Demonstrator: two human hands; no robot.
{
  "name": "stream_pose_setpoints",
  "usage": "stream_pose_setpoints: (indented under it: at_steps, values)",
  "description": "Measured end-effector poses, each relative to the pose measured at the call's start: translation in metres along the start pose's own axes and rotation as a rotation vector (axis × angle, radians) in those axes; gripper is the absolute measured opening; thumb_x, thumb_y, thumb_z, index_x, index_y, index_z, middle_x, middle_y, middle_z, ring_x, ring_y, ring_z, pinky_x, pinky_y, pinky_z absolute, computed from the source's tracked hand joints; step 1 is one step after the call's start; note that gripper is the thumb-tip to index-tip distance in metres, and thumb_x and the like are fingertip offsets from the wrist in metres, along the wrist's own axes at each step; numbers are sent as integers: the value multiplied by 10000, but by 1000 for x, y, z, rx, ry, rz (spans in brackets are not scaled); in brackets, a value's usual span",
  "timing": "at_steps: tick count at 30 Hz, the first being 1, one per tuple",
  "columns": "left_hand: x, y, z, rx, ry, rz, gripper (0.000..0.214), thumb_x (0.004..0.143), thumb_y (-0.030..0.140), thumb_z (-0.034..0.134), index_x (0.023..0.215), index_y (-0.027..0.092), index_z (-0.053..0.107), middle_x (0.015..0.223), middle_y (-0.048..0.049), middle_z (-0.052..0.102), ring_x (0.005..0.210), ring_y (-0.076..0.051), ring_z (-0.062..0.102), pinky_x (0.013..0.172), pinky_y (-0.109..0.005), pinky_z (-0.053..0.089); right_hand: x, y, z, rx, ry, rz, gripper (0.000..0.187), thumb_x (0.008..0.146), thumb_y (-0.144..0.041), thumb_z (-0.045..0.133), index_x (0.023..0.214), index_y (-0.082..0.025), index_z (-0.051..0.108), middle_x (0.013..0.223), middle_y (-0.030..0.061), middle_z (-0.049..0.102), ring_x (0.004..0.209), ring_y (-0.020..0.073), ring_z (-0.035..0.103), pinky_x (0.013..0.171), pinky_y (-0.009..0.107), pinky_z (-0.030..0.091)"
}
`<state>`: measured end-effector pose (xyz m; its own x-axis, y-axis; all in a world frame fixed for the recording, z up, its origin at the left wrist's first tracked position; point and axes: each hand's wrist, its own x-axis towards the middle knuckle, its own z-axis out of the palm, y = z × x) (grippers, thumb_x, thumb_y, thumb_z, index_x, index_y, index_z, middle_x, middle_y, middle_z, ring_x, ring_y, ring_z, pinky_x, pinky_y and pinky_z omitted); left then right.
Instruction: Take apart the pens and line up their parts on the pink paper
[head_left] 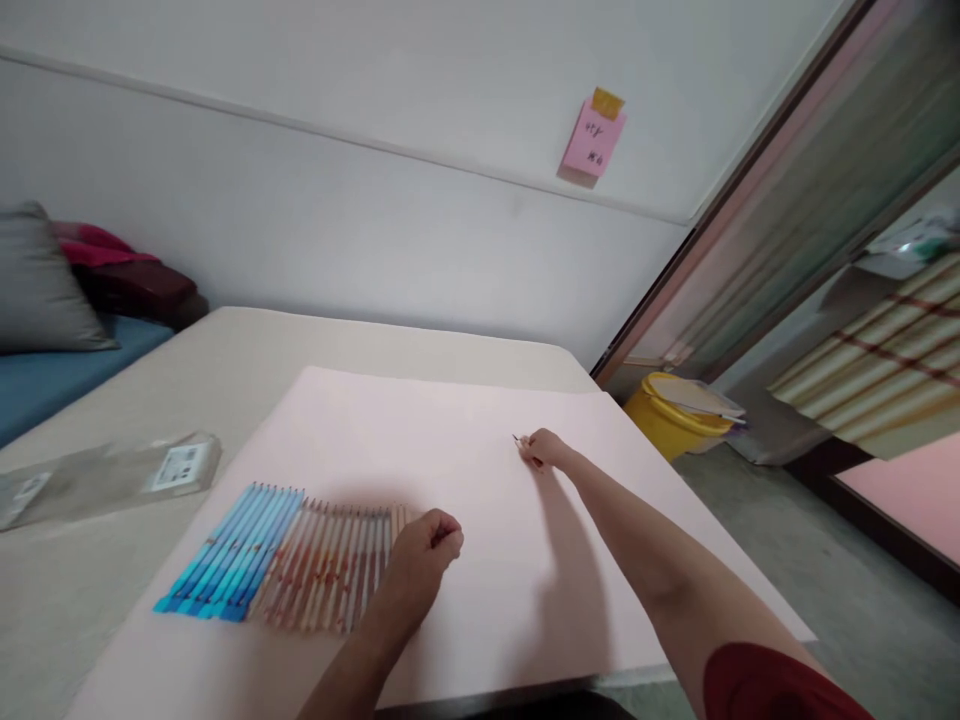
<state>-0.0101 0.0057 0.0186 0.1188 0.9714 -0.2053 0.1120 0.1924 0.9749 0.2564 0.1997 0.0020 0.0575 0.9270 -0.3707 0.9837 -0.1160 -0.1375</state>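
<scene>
Toward the far right part of a pale pink sheet (465, 430), my right hand (543, 448) is closed on a pencil (517, 439); only its dark tip and a little of its shaft show. My left hand (429, 548) is curled closed, with nothing visible in its fingers, just right of the pencil rows. Blue pencils (232, 550) lie side by side on the left of the sheet, points away from me. Against them lies a row of brownish, wood-toned pencils (330, 565), also in line. My left hand and forearm cover the right end of that row.
A clear plastic sleeve (112, 480) with white labels lies left of the sheet on the beige table (390, 345). A grey cushion (45, 280) is at far left. Beyond the table's right edge stands a yellow bucket (667, 415). A pink note (594, 138) is taped to the wall.
</scene>
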Motion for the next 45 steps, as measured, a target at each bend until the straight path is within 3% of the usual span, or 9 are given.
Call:
stream_pose_setpoints:
  at_steps: [4, 9, 14, 23, 28, 35, 40, 45]
  values:
    - [-4, 7, -4, -68, 17, -24, 160, 716, 317, 552, 739, 172, 617, 711, -39, 614, 701, -177, 563, 621, -292, 409, -38, -24, 20, 75, -16, -66, 135, 712, -193, 603, 594, -132, 629, 639, 49, 676, 584, 126, 595, 479, 175, 354]
    - [-14, 21, -7, -183, 46, -96, 178, 692, 327, 589, 736, 157, 616, 763, -55, 634, 730, -174, 594, 657, -293, 431, -89, -71, 54, 128, -43, -165, 86, 691, -229, 615, 665, -161, 661, 625, 5, 660, 584, 106, 584, 489, 171, 340]
    - [-19, 23, -16, -306, 70, -111, 231, 677, 375, 631, 748, 156, 634, 824, -68, 659, 753, -163, 608, 675, -280, 430, -125, -101, 77, 150, -10, -143, 132, 682, -273, 629, 779, -201, 682, 704, 8, 676, 640, 125, 590, 529, 195, 348]
    - [-15, 18, -32, -394, 169, -119, 235, 681, 361, 670, 780, 150, 646, 908, -88, 674, 759, -153, 612, 683, -280, 439, -124, -66, 72, 128, 92, -100, 198, 827, -346, 538, 922, -218, 654, 914, 52, 682, 798, 168, 613, 621, 235, 372]
    - [-13, 15, -29, -459, 158, -165, 197, 699, 313, 677, 797, 146, 642, 892, -83, 674, 747, -137, 610, 678, -263, 454, -130, -76, 72, -17, 217, -171, 278, 902, -323, 399, 964, -193, 637, 1002, 110, 658, 857, 221, 621, 677, 297, 404]
    - [-11, 4, -19, -694, 178, -355, 140, 696, 137, 676, 824, 135, 620, 856, -91, 674, 721, -131, 631, 631, -232, 486, -154, -102, 77, -114, 113, -325, 266, 880, -276, 424, 1023, -167, 620, 1056, 142, 644, 837, 245, 644, 688, 341, 445]
    - [-11, -2, -6, -739, 233, -444, 133, 725, 80, 624, 849, 122, 597, 850, -111, 669, 705, -134, 637, 603, -218, 495, -157, -89, 68, -108, 105, -288, 256, 876, -281, 442, 1038, -182, 614, 1041, 127, 656, 894, 240, 634, 705, 329, 446]
    - [-9, -1, 4, -731, 227, -444, 125, 726, 65, 614, 840, 112, 591, 833, -115, 668, 683, -138, 638, 584, -220, 500, -155, -75, 56, -91, 93, -221, 346, 935, -316, 323, 982, -205, 648, 930, 101, 691, 862, 225, 641, 672, 305, 440]
